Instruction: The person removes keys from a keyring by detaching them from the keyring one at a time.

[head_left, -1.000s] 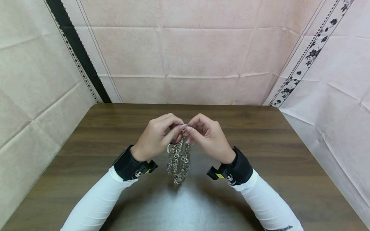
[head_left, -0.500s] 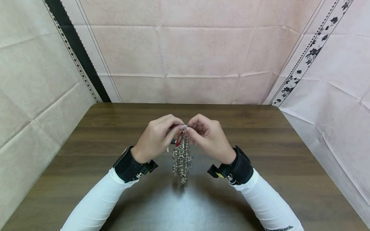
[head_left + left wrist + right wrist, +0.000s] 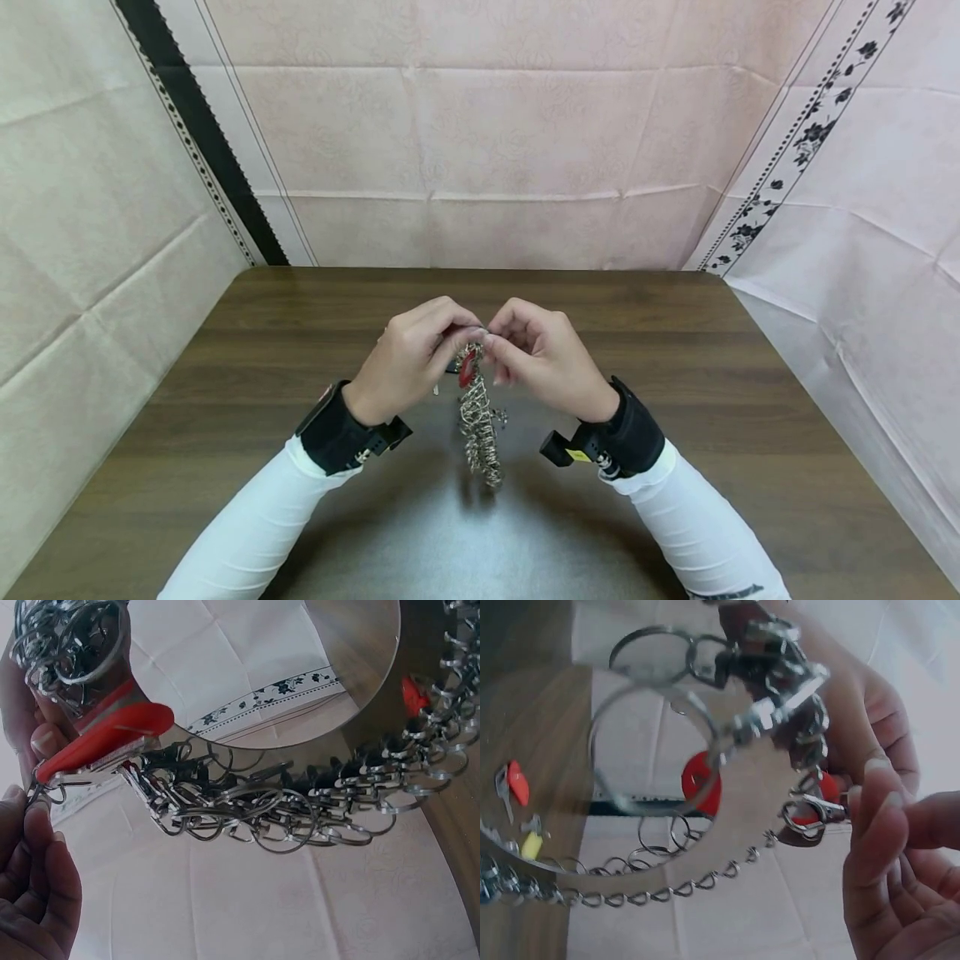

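Note:
A hanging bunch of silvery key rings and small chain links (image 3: 480,417) dangles over the table, with red pieces (image 3: 467,368) near its top. My left hand (image 3: 408,354) pinches the bunch at its top between thumb and fingers. Opposite it, my right hand (image 3: 551,367) pinches the same spot, fingertips close to the left ones. In the left wrist view, a red tag (image 3: 112,739) ends at a small ring (image 3: 60,791) by the fingertips. The right wrist view shows a metal clasp (image 3: 821,811) right at the fingertips, which partly hide it.
The brown wooden table (image 3: 315,333) spreads below both hands. Behind it hangs a pale cloth (image 3: 525,150), with patterned bands at the sides. Low in the right wrist view are a red piece with a key (image 3: 516,784) and a yellow piece (image 3: 531,845).
The bunch has twisted and now hangs narrower, its lower end slightly further right, with a small cluster sticking out on the right. Both hands stay almost in place.

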The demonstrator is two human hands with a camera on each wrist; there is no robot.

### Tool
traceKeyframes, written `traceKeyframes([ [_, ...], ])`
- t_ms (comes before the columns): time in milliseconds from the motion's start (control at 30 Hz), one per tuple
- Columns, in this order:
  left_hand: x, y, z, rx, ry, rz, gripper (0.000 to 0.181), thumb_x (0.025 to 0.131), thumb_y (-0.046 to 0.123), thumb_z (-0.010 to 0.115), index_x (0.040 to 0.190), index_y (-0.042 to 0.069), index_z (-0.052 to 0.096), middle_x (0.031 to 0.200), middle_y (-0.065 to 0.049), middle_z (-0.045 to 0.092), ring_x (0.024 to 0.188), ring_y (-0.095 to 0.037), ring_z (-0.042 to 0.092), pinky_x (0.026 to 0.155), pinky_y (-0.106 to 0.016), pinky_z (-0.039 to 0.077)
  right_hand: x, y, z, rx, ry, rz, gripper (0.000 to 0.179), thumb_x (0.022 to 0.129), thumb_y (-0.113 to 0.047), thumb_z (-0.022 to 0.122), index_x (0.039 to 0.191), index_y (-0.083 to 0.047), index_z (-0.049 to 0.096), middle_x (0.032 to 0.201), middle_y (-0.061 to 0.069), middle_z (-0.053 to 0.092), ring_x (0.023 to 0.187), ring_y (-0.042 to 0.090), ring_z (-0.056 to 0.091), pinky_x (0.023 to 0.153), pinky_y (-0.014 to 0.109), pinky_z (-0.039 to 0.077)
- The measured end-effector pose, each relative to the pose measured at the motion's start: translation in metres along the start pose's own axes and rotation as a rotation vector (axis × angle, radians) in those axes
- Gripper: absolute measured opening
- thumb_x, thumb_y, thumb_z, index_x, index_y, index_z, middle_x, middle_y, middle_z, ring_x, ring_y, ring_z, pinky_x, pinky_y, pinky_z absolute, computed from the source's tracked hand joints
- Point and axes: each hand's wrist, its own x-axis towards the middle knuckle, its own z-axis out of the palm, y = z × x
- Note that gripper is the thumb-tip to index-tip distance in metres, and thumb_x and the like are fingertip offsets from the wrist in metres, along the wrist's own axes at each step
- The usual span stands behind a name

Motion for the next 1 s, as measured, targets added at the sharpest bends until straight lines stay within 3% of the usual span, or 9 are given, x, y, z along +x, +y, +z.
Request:
traceKeyframes([
  [333, 0.002, -0.003, -0.004, -0.052, 0.005, -0.047, 0.009, 0.095, 0.013, 0.058, 0.095, 0.007, 0.064, 0.085, 0.002, 0.059, 0.07, -0.006, 0.046, 0.057, -0.026, 0.042, 0.001, 0.003, 0.004, 0.089, 0.031, 0.022, 0.007, 0.093, -0.005, 0.058, 0.091, 0.001, 0.054, 0.072, 0.012, 0.063, 0.054, 0.022, 0.059, 0.05, 0.035, 0.051],
  [500, 0.003, -0.008, -0.006, -0.099, -0.073, -0.074, 0.014, 0.098, 0.017, 0.054, 0.101, 0.009, 0.065, 0.091, 0.003, 0.06, 0.075, -0.007, 0.048, 0.061, -0.024, 0.042, 0.002, 0.005, 0.003, 0.129, 0.063, -0.01, 0.007, 0.093, -0.002, 0.057, 0.09, 0.002, 0.053, 0.069, 0.015, 0.061, 0.053, 0.023, 0.058, 0.048, 0.035, 0.051],
  [633, 0.002, -0.011, -0.005, -0.142, -0.135, -0.069, 0.016, 0.096, 0.02, 0.057, 0.105, 0.01, 0.065, 0.094, 0.003, 0.061, 0.077, -0.006, 0.05, 0.062, -0.023, 0.044, 0.003, 0.005, 0.003, 0.15, 0.082, -0.03, 0.007, 0.093, -0.001, 0.056, 0.09, 0.004, 0.052, 0.066, 0.016, 0.06, 0.053, 0.023, 0.058, 0.047, 0.035, 0.05],
  [1000, 0.001, -0.015, -0.01, -0.173, -0.182, -0.134, 0.012, 0.092, 0.022, 0.063, 0.097, 0.011, 0.064, 0.084, 0.005, 0.058, 0.069, -0.005, 0.051, 0.054, -0.024, 0.044, 0.003, 0.006, 0.002, 0.15, 0.1, -0.015, 0.007, 0.093, -0.001, 0.056, 0.095, 0.005, 0.053, 0.072, 0.021, 0.058, 0.054, 0.021, 0.058, 0.049, 0.033, 0.051],
])
